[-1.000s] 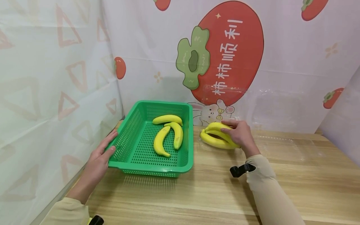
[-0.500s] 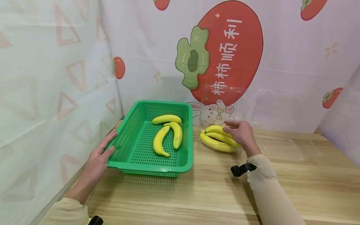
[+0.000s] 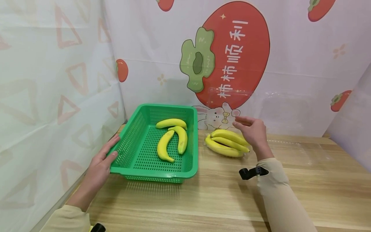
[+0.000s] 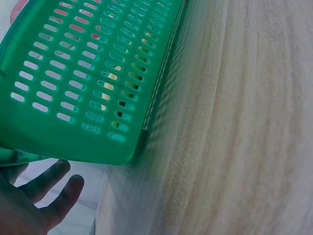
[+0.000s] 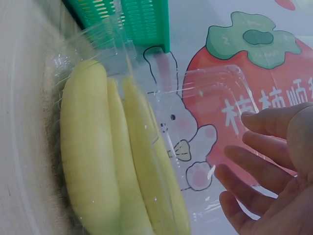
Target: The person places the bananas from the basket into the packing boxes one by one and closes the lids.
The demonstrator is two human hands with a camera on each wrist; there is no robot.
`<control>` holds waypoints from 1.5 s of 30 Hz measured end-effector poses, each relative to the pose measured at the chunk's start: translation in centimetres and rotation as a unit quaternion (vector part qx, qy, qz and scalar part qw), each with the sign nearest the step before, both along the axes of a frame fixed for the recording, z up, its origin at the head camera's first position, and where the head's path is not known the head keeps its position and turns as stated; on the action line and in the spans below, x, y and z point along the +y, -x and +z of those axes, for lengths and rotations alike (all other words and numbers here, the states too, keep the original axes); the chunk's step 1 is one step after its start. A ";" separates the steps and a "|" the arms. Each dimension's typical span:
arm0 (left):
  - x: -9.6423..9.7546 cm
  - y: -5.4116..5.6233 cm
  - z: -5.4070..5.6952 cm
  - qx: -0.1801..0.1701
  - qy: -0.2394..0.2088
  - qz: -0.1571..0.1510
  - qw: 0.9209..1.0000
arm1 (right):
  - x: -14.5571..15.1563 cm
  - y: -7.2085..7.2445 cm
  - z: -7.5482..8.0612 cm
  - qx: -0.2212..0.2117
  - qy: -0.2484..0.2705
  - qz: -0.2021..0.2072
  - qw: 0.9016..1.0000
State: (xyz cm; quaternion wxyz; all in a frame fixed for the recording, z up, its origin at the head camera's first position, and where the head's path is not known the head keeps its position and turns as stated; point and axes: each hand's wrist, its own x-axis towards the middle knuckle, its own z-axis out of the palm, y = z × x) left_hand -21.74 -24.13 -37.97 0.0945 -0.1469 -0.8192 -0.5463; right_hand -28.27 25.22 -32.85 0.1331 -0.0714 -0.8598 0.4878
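Your left hand (image 3: pixel 99 162) rests at the rim of the green basket (image 3: pixel 156 175), fingers fairly straight, probably steadying it. Three bananas (image 3: pixel 182 138) lie inside, loose. Your right hand (image 3: pixel 254 132), fingers spread and holding nothing, hovers near the other bananas (image 3: pixel 227 143); their clear box (image 5: pixel 83 41) sits beside the basket, presumably for a short reach.

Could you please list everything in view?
Table: one, wood-coloured, beneath
Basket: one, green, left side
Basket bananas: three, yellow, inside it
Boxes: apparently two, clear, right of basket
Boxed bananas: at least three, yellow, left box
Sheets: at least two, pale, printed, behind and left
Sleeves: two, beige, both arms
Wrist devices: two, black, one per wrist
Left hand: one, bare, at basket's left rim
Right hand: one, bare, near boxed bananas, holding nothing
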 end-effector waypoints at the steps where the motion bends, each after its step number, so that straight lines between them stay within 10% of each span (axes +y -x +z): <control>1: 0.0 0.0 0.0 -0.001 0.000 0.000 1.000 | 0.0 -0.1 0.1 0.004 0.000 0.000 1.000; 31: -0.1 -0.3 -0.1 -0.011 0.004 -0.001 1.000 | 0.4 -0.6 1.0 0.034 0.010 -0.004 0.999; 38: 0.0 -0.5 0.9 -0.029 0.076 0.028 0.996 | 0.1 -0.8 1.6 0.039 0.011 -0.008 0.999; 45: -0.3 -0.8 2.9 -0.014 0.208 0.054 0.976 | 0.9 -1.1 2.0 0.037 -0.028 -0.015 0.999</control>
